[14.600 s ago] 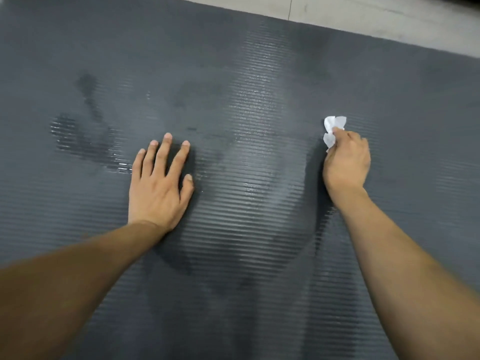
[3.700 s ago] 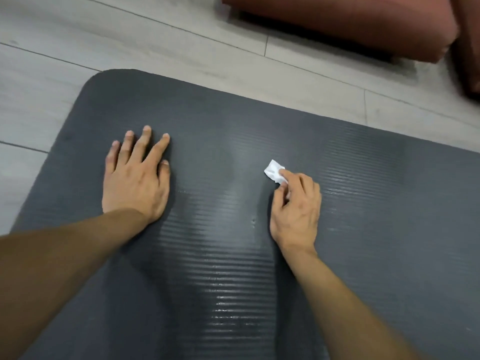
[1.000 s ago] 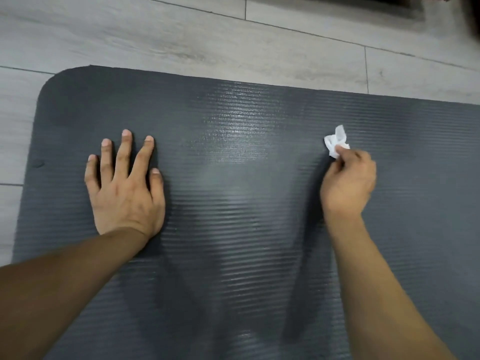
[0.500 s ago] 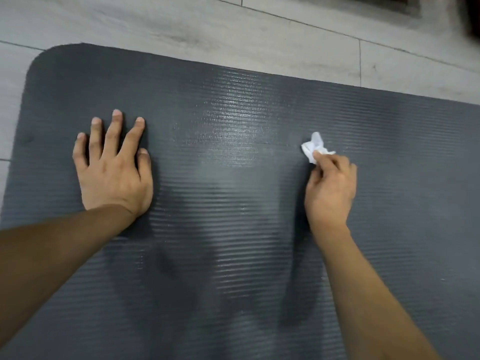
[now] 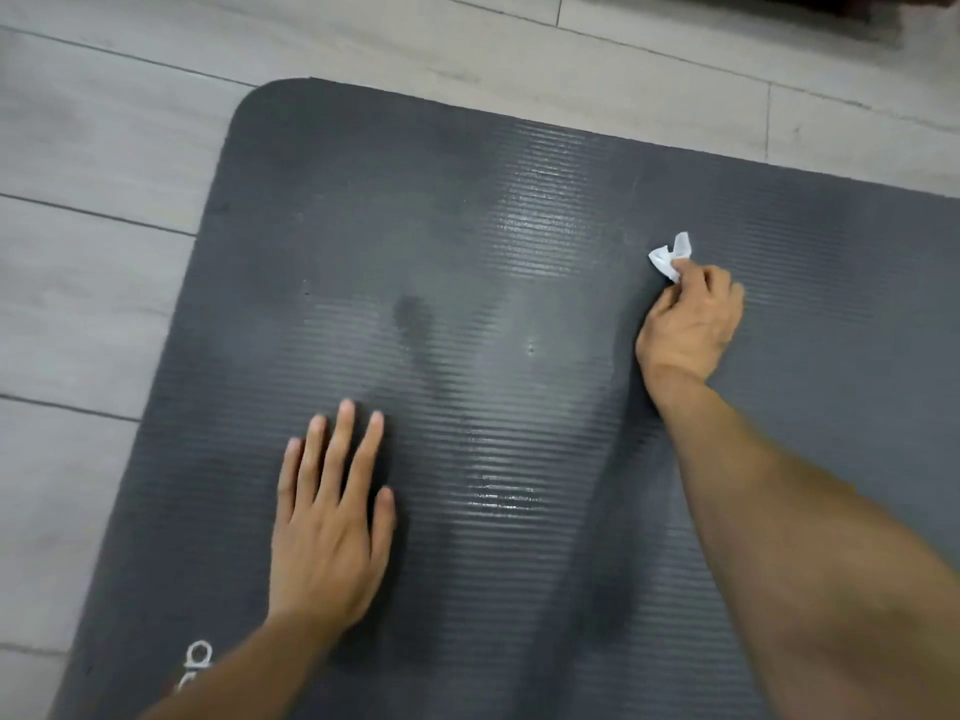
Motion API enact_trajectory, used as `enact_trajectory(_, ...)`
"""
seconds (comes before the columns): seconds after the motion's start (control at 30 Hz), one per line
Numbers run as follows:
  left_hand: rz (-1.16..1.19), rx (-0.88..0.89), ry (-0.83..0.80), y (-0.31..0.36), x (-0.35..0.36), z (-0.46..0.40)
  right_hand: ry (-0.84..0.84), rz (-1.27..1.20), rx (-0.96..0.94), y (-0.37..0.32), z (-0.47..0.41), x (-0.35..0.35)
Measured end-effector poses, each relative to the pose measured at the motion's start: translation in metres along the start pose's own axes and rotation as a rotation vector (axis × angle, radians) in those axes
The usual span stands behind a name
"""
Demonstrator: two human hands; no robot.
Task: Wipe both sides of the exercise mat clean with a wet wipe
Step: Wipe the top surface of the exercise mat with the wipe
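Observation:
A dark grey ribbed exercise mat lies flat on the floor, its rounded far-left corner in view. Damp, shiny streaks run down its middle. My right hand is closed on a small crumpled white wet wipe, pressing it onto the mat to the right of the streaks. My left hand rests flat on the mat nearer to me, palm down with fingers spread, holding nothing. A white printed logo shows on the mat beside my left forearm.
Pale grey wood-look floor planks surround the mat on the left and far side. A dark strip of furniture base runs along the top right edge of the view.
My left hand has shifted back toward me and to the right on the mat. The view has moved, showing more floor on the left. My right hand still holds the wipe on the mat.

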State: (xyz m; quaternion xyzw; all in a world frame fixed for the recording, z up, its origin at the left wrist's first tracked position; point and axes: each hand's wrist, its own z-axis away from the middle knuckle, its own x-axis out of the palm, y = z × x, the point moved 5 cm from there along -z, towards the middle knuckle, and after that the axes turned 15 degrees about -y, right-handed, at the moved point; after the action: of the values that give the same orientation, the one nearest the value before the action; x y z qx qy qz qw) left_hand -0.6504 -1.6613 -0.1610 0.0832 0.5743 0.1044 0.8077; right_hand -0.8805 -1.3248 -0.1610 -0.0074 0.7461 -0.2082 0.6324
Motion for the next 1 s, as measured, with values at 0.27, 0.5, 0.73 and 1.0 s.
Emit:
enact_trajectory(0.27,-0.036,-0.032,-0.010,-0.009,0.026,0.035,-0.079,-0.034,0.176,-0.036,0.009,0.000)
enact_trajectory(0.5,-0.044,-0.037,0.008,-0.010,0.024,0.035,-0.356,-0.087,-0.568,-0.254,0.134,0.058)
enact_trajectory(0.73,-0.013,-0.040,0.017,-0.010,0.024,0.034,-0.186,0.142,-0.293,-0.060,0.060,0.003)
enact_trajectory(1.0,-0.037,-0.046,0.021,-0.011,0.024,0.034,-0.244,-0.077,-0.294,-0.174,0.116,0.032)
